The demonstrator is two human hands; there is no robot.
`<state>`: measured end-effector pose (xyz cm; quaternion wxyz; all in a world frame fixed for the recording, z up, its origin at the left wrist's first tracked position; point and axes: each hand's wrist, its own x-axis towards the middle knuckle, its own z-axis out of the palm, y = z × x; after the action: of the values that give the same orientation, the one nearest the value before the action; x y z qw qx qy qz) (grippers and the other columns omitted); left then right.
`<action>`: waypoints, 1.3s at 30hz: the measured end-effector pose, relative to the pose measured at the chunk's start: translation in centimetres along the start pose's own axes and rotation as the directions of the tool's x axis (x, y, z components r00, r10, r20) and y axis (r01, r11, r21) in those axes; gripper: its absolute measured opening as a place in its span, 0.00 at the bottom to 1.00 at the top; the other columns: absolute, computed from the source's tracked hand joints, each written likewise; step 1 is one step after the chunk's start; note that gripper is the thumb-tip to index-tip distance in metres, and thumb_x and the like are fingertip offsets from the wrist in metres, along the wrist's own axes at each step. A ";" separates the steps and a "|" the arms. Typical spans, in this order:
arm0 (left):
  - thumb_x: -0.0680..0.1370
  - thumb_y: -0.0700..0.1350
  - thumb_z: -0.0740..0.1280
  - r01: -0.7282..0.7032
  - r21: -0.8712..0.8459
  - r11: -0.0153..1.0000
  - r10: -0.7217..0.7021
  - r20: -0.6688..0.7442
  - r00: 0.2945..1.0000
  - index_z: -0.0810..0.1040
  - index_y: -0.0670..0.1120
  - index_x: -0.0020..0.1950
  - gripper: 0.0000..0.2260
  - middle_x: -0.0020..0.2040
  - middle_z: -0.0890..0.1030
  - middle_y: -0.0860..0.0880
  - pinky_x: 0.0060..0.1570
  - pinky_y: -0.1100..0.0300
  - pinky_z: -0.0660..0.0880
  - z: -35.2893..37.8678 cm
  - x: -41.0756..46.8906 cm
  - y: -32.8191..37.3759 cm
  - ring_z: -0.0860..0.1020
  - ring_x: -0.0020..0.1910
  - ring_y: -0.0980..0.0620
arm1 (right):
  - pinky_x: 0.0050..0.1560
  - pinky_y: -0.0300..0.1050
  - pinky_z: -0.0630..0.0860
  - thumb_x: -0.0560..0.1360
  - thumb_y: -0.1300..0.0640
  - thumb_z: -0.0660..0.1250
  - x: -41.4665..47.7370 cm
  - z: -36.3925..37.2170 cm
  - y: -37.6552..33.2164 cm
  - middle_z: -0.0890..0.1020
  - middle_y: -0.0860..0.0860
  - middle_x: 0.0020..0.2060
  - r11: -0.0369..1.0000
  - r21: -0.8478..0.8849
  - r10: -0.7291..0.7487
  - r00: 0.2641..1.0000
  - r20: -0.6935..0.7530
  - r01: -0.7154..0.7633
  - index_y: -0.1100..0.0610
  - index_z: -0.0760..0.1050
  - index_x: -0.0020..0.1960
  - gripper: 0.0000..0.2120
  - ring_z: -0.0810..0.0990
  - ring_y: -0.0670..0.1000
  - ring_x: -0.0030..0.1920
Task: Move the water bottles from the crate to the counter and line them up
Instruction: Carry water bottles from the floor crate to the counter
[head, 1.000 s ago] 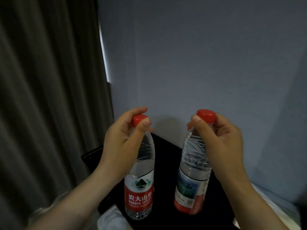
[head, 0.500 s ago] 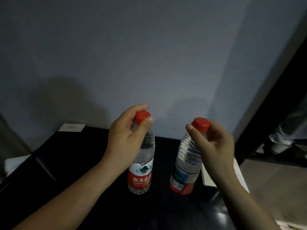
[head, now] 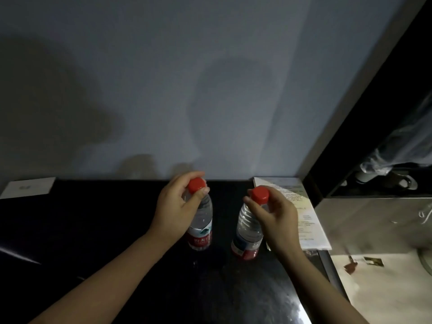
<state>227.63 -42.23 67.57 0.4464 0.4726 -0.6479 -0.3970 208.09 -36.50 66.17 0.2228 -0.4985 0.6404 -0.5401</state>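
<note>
left bottle [head: 203,216]: label partly behind left hand [head: 174,211]
right bottle [head: 247,230]: label blurred (right hand [head: 278,220] covers its neck)
printed sheet [head: 306,220]: text too small to read

No words can be read: the red label [head: 199,240] on the left bottle [head: 203,213] is blurry, and the print on the paper [head: 306,220] is too small.

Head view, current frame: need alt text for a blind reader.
The left hand and right hand each pinch a red-capped water bottle at its cap, left bottle and right bottle side by side, apart, over a black counter. A printed sheet lies at the counter's right end, a white card at its far left.
</note>
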 end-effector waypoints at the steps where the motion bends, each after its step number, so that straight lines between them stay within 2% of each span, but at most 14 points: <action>1: 0.72 0.49 0.70 -0.004 0.015 1.000 0.004 0.002 1.000 0.78 0.55 0.56 0.13 0.54 0.81 0.50 0.58 0.47 0.76 0.7 0.5 -0.9 0.80 0.55 0.51 | 0.44 0.34 0.74 0.69 0.54 0.75 0.5 0.2 1.0 0.83 0.45 0.39 1.000 -0.008 0.018 1.000 0.012 -0.018 0.52 0.80 0.47 0.08 0.81 0.42 0.43; 6: 0.74 0.41 0.70 0.066 0.125 0.990 -0.069 0.017 0.997 0.77 0.50 0.58 0.13 0.55 0.79 0.51 0.59 0.50 0.76 3.4 2.6 -4.5 0.78 0.56 0.53 | 0.47 0.36 0.74 0.71 0.55 0.73 3.3 1.6 5.1 0.81 0.44 0.43 0.996 -0.049 0.083 0.995 0.060 -0.080 0.51 0.78 0.51 0.10 0.78 0.40 0.46; 12: 0.74 0.41 0.69 0.144 0.152 0.978 -0.147 0.010 0.989 0.77 0.51 0.58 0.13 0.57 0.77 0.52 0.60 0.55 0.75 5.2 4.4 -6.7 0.76 0.57 0.54 | 0.46 0.34 0.72 0.72 0.55 0.71 5.5 3.3 8.5 0.80 0.41 0.44 0.988 -0.091 0.132 0.986 0.103 -0.123 0.50 0.77 0.53 0.11 0.76 0.35 0.48; 18: 0.74 0.41 0.69 0.131 0.159 0.979 -0.131 -0.008 0.991 0.77 0.49 0.57 0.12 0.56 0.77 0.52 0.58 0.61 0.74 6.1 6.0 -7.4 0.76 0.57 0.55 | 0.51 0.41 0.76 0.72 0.53 0.71 6.6 4.1 10.3 0.80 0.43 0.46 0.981 -0.140 0.150 0.980 0.132 -0.132 0.50 0.76 0.55 0.12 0.78 0.40 0.49; 26: 0.74 0.40 0.69 0.114 0.170 0.979 -0.113 -0.012 0.994 0.77 0.47 0.57 0.12 0.56 0.77 0.51 0.54 0.67 0.71 7.4 6.9 -8.6 0.77 0.56 0.53 | 0.49 0.33 0.73 0.72 0.54 0.71 6.5 3.9 10.6 0.81 0.43 0.46 0.979 -0.168 0.142 0.980 0.142 -0.118 0.51 0.76 0.54 0.11 0.77 0.38 0.48; 30: 0.74 0.39 0.68 0.101 0.209 0.973 -0.106 0.012 0.994 0.77 0.47 0.57 0.12 0.55 0.75 0.53 0.51 0.75 0.69 7.5 6.6 -9.1 0.75 0.54 0.56 | 0.47 0.30 0.70 0.73 0.55 0.70 6.3 3.5 10.3 0.80 0.45 0.46 0.974 -0.189 0.151 0.979 0.137 -0.124 0.52 0.75 0.55 0.12 0.77 0.37 0.47; 32: 0.75 0.40 0.68 0.078 0.250 0.965 -0.091 0.042 0.995 0.76 0.46 0.57 0.11 0.55 0.75 0.53 0.49 0.79 0.67 7.5 6.6 -9.1 0.74 0.53 0.57 | 0.49 0.33 0.72 0.73 0.55 0.70 6.3 3.5 10.1 0.79 0.44 0.46 0.966 -0.225 0.166 0.975 0.149 -0.130 0.52 0.74 0.56 0.12 0.76 0.37 0.47; 35: 0.76 0.41 0.67 0.053 0.298 0.953 -0.085 0.095 0.992 0.76 0.46 0.57 0.10 0.56 0.75 0.52 0.50 0.74 0.67 7.4 6.8 -8.9 0.74 0.56 0.54 | 0.53 0.43 0.75 0.72 0.56 0.71 6.4 3.2 9.8 0.79 0.46 0.50 0.941 -0.304 0.205 0.964 0.167 -0.147 0.51 0.72 0.58 0.16 0.78 0.44 0.50; 37: 0.76 0.42 0.67 0.044 0.328 0.944 -0.091 0.129 0.987 0.75 0.45 0.58 0.11 0.58 0.76 0.50 0.55 0.67 0.69 7.2 6.9 -8.7 0.75 0.58 0.51 | 0.53 0.42 0.72 0.71 0.56 0.72 6.0 2.6 9.6 0.79 0.50 0.57 0.910 -0.373 0.257 0.953 0.161 -0.182 0.53 0.70 0.63 0.22 0.77 0.51 0.57; 39: 0.76 0.42 0.67 0.068 0.360 0.931 -0.131 0.153 0.980 0.74 0.45 0.61 0.13 0.61 0.75 0.48 0.60 0.58 0.72 7.0 6.8 -8.0 0.74 0.60 0.49 | 0.51 0.40 0.70 0.72 0.55 0.71 5.2 1.7 9.2 0.78 0.52 0.60 0.869 -0.443 0.301 0.946 0.123 -0.219 0.55 0.69 0.66 0.24 0.76 0.52 0.59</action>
<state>221.98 -50.11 59.42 0.2753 0.5406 -0.7203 -0.3363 203.72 -42.61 58.58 0.2395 -0.4926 0.7797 -0.3035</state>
